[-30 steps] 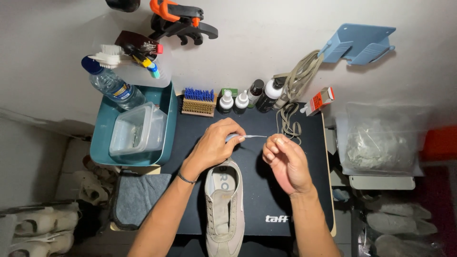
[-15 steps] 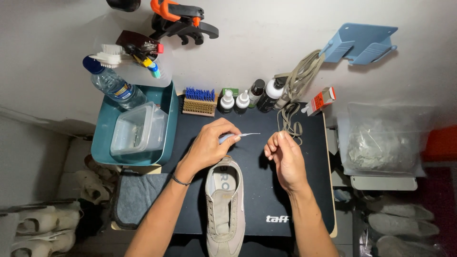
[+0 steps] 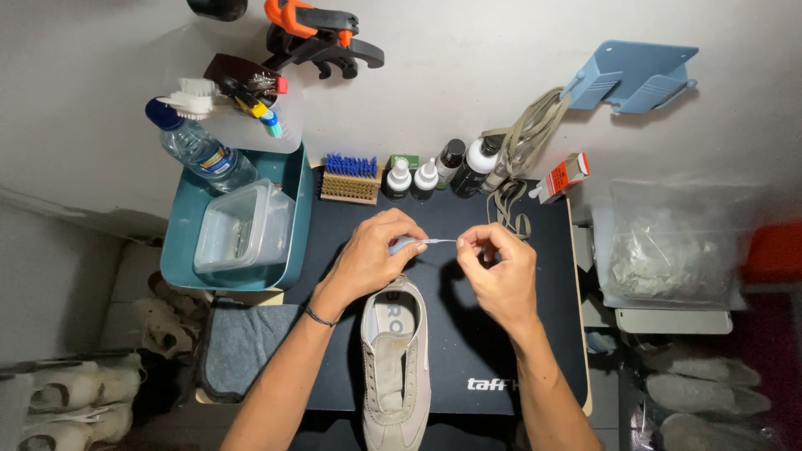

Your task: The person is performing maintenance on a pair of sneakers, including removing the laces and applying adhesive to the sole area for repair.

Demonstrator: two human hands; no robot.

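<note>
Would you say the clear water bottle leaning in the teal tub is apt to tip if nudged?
Probably: the water bottle stands tilted against the teal tub rim, so a push may slide it. It looks partly full, likely light and top-heavy.

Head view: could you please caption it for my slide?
Left hand and right hand hold a small nozzle-tipped tube above a beige shoe.

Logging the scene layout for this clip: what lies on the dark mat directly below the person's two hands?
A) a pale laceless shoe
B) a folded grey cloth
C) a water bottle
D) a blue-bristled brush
A: the pale shoe lies on the dark mat just below the left hand and right hand, its eyelets empty.
</note>
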